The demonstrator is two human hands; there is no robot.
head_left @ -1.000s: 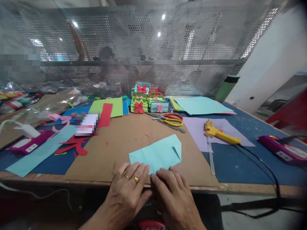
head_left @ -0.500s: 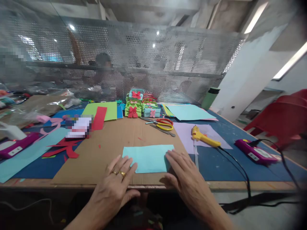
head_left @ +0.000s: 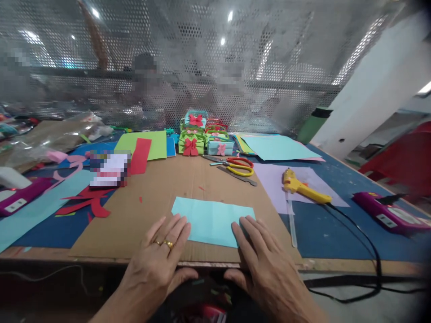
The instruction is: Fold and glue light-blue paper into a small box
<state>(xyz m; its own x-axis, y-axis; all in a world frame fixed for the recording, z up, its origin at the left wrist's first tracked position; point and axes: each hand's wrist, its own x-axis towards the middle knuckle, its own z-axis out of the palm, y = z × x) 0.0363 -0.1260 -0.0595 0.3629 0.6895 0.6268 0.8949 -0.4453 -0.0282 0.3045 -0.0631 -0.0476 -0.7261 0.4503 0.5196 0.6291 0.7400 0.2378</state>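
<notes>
Head view: left hand [head_left: 156, 260] and right hand [head_left: 266, 255], flat and outstretched, touch opposite ends of blue paper [head_left: 213, 222], its long axis roughly nine-to-three o'clock.

Cardboard [head_left: 161, 188] and lilac paper [head_left: 274, 186] on blue table [head_left: 323, 240]

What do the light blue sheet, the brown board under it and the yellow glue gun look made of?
Light blue sheet: matt paper or thin card, given its crisp edges. Brown board: probably cardboard, dull with faint crease lines. Yellow glue gun: likely smooth plastic, from its even colour and rounded shape.
</notes>
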